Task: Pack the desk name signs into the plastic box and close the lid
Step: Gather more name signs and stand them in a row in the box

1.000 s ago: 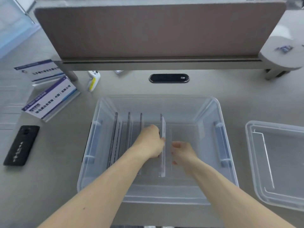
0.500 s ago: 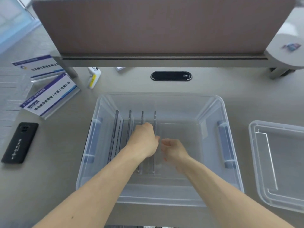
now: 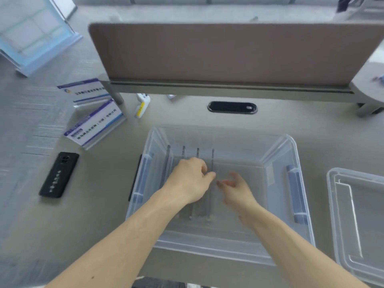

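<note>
I find four signs standing on edge in the box; two more signs wait on the desk, the lid to the right. Left hand pinches the rightmost packed sign; right hand half open, empty. I judge them stiff, slick, light acrylic: grip the edges.

Four signs stand on edge in the open clear plastic box; two more signs lie far left; the lid rests right.
</note>
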Demonstrator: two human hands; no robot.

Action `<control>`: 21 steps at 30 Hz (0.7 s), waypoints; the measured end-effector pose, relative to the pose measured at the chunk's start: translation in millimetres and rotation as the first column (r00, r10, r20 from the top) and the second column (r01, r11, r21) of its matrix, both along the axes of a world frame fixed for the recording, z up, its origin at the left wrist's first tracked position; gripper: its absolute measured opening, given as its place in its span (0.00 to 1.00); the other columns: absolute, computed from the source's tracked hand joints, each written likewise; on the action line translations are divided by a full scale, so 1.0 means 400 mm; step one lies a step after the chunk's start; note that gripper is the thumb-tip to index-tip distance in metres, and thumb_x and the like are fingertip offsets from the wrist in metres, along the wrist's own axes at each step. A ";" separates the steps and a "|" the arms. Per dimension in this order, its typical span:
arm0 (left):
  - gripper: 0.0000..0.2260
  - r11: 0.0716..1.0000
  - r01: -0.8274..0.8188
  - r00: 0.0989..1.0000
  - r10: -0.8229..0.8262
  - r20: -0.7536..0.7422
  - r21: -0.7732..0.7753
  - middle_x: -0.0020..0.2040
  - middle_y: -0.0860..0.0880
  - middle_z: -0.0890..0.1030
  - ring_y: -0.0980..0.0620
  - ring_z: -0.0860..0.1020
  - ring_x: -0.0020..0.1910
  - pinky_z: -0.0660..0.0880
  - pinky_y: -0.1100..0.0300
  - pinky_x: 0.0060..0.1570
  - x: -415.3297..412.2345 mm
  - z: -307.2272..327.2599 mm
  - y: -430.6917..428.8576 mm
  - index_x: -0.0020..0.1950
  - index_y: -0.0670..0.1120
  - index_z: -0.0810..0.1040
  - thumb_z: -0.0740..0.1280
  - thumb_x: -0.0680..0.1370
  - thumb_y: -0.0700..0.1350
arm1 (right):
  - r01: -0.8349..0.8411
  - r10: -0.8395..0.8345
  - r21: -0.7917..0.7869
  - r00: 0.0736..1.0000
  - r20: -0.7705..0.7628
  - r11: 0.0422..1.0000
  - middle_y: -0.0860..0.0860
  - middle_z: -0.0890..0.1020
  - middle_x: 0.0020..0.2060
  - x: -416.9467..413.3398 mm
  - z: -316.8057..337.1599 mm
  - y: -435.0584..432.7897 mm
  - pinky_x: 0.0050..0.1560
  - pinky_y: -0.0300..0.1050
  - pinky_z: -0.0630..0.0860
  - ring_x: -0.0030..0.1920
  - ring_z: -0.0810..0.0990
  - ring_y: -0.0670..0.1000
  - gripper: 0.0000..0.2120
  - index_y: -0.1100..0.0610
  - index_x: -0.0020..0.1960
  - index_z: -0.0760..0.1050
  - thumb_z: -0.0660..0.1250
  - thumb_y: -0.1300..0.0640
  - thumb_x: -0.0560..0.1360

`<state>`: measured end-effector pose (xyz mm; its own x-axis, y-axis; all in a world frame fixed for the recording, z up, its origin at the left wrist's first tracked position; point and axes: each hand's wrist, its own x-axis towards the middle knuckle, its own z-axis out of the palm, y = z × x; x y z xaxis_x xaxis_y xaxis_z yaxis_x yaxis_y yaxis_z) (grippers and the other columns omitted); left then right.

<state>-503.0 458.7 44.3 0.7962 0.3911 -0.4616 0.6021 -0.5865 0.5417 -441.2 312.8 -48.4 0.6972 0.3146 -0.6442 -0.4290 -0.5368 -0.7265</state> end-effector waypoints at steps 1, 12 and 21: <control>0.15 0.998 -0.030 0.999 0.032 0.032 -0.059 0.47 0.49 0.86 0.47 0.86 0.43 0.85 0.50 0.47 -0.016 0.040 0.013 0.55 0.47 0.83 0.67 0.80 0.56 | 0.031 -0.032 0.018 0.999 0.042 0.999 0.53 0.79 0.61 0.008 0.032 0.003 0.63 0.58 0.78 0.59 0.79 0.54 0.30 0.53 0.76 0.63 0.69 0.50 0.78; 0.10 0.928 -0.369 0.859 0.317 0.401 0.056 0.50 0.54 0.86 0.52 0.86 0.46 0.85 0.48 0.45 -0.172 0.427 0.406 0.58 0.53 0.82 0.70 0.79 0.52 | -0.091 0.026 0.138 0.909 0.416 0.986 0.52 0.84 0.53 0.139 0.497 0.237 0.62 0.59 0.77 0.52 0.81 0.52 0.15 0.51 0.63 0.75 0.69 0.50 0.78; 0.19 0.856 -0.511 0.824 0.464 0.325 0.074 0.62 0.47 0.82 0.47 0.82 0.57 0.84 0.44 0.52 -0.259 0.329 0.828 0.69 0.48 0.76 0.71 0.80 0.49 | -0.300 0.257 0.063 0.892 0.371 0.952 0.49 0.81 0.57 0.109 0.506 0.650 0.62 0.57 0.79 0.54 0.82 0.48 0.21 0.51 0.65 0.75 0.73 0.48 0.75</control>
